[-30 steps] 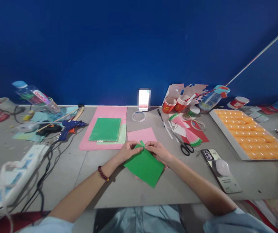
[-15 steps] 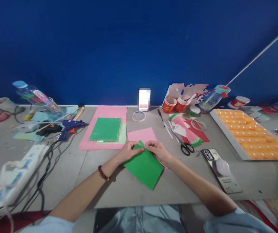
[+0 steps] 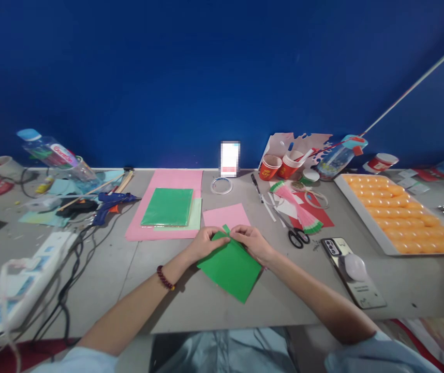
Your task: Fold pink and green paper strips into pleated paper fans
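A green paper square [image 3: 232, 267] lies turned like a diamond on the grey table [image 3: 191, 305] in front of me. My left hand [image 3: 202, 242] and my right hand [image 3: 251, 242] pinch its far corner together, fingers closed on a small fold there. A thin pink edge shows under the green sheet by my right hand. A pink paper square [image 3: 225, 215] lies just beyond my fingers. A dark bead bracelet [image 3: 164, 277] is on my left wrist.
A green paper stack [image 3: 168, 207] rests on a large pink sheet [image 3: 167, 181] at centre left. A glue gun [image 3: 111, 202], cables and a power strip [image 3: 16, 290] lie left. Scissors [image 3: 297, 235], a phone [image 3: 352, 272], red cups [image 3: 280, 167] and a tray of orange balls [image 3: 404, 215] stand right.
Both hands stay pinched on the green sheet's far corner; the fold there has been worked slightly. The view has barely shifted.
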`<state>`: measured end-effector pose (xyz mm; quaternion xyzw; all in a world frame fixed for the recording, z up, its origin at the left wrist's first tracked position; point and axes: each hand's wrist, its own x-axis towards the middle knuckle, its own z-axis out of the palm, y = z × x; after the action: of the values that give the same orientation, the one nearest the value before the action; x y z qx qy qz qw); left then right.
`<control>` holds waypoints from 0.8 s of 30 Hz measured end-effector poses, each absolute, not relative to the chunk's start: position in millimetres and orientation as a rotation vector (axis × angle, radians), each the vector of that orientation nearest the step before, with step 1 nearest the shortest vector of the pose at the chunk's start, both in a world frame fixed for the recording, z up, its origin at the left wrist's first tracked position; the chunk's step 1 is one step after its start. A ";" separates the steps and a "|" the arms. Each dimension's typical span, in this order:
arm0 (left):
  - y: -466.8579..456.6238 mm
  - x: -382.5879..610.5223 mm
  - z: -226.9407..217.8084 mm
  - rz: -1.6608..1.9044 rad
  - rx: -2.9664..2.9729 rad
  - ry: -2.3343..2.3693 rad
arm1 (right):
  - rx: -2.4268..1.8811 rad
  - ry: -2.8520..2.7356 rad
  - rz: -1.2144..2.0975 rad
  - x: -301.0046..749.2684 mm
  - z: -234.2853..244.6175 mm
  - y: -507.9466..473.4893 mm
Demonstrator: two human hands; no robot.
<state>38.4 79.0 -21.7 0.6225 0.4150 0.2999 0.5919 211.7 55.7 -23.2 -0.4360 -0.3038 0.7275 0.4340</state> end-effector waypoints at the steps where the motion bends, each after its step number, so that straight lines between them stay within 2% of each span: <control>1: 79.1 38.7 -20.8 0.707 1.454 0.965 | -1.084 -0.747 1.808 211.1 -22.4 55.5; 8: 80.4 38.3 -21.8 0.729 1.454 0.996 | -1.092 -0.695 1.806 210.5 -20.6 55.9; 15: 80.6 37.4 -20.6 0.713 1.408 0.970 | -1.071 -0.762 1.948 218.9 -22.2 57.7; 24: 78.3 35.0 -20.0 0.596 1.388 0.982 | -1.057 -0.788 1.884 213.0 -20.1 55.7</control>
<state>35.0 78.3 -20.0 0.6039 0.4274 0.2592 0.6209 213.0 55.7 -20.1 -0.4196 -0.3128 0.7477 0.4088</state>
